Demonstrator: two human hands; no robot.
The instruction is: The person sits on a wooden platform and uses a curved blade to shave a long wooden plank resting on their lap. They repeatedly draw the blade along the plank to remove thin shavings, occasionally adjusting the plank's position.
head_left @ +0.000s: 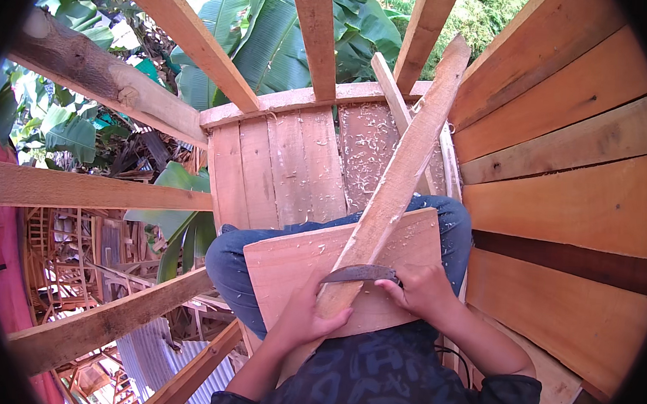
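A long, rough wooden plank [395,188] slants from my lap up toward the far right. My left hand [303,313] grips its near end, with the thumb lying across the top face. My right hand [425,288] is closed round the handle of a knife [363,273], and that handle is mostly hidden. The dark, slightly curved blade lies crosswise over the plank, its tip close to my left fingers. Under the plank, a flat wooden board [283,251] rests across my legs.
Pale shavings [368,142] lie scattered over the plank floor [289,163]. A narrower wooden strip [396,103] leans behind the plank. Upright wooden posts [315,38] and a railing stand ahead and to the left; a wall of boards [560,216] is close on my right.
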